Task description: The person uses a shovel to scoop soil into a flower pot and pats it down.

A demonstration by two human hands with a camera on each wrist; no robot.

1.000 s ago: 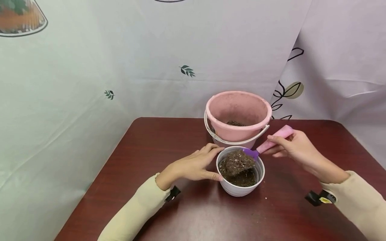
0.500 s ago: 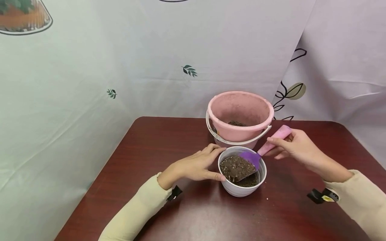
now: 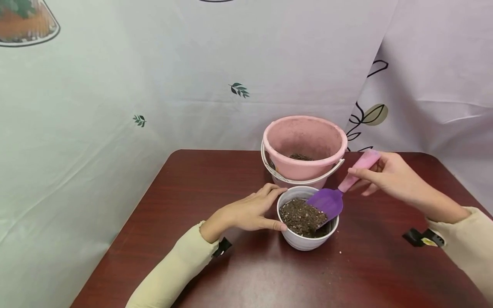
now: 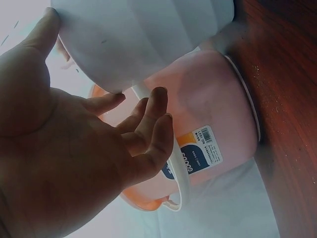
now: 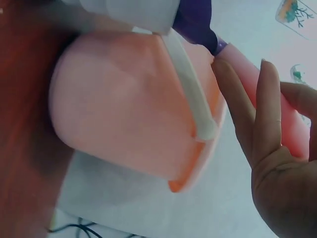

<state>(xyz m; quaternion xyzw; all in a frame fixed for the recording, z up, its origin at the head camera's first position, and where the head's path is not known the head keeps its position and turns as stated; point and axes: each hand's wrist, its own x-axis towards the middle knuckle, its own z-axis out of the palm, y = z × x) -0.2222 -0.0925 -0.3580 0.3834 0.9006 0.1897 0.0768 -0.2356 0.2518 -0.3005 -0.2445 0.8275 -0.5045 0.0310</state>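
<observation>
In the head view my left hand [image 3: 250, 211] rests its thumb and index finger against the rim of a white flowerpot [image 3: 304, 244], the two spread apart. The left wrist view shows the other fingers loosely bent, away from the pot wall [image 4: 133, 39]. Dark soil [image 3: 298, 216] lies inside the pot. My right hand [image 3: 393, 175] grips the pink handle of a purple-bladed hand trowel [image 3: 328, 202]. Its blade slopes down over the pot's right rim, and soil hides the tip. In the right wrist view the fingers wrap the handle [image 5: 242, 69].
Directly behind the pot stands a pink bucket [image 3: 304, 171] with some soil at the bottom and a white handle [image 3: 294, 182] hanging in front. Both stand on a dark red table [image 3: 208, 179]. A printed cloth [image 3: 185, 64] hangs behind it. A few crumbs lie right of the pot.
The trowel has tipped and drawn back up and right, baring its purple blade. The soil it carried now lies in the pot. My left hand has stayed at the rim.
</observation>
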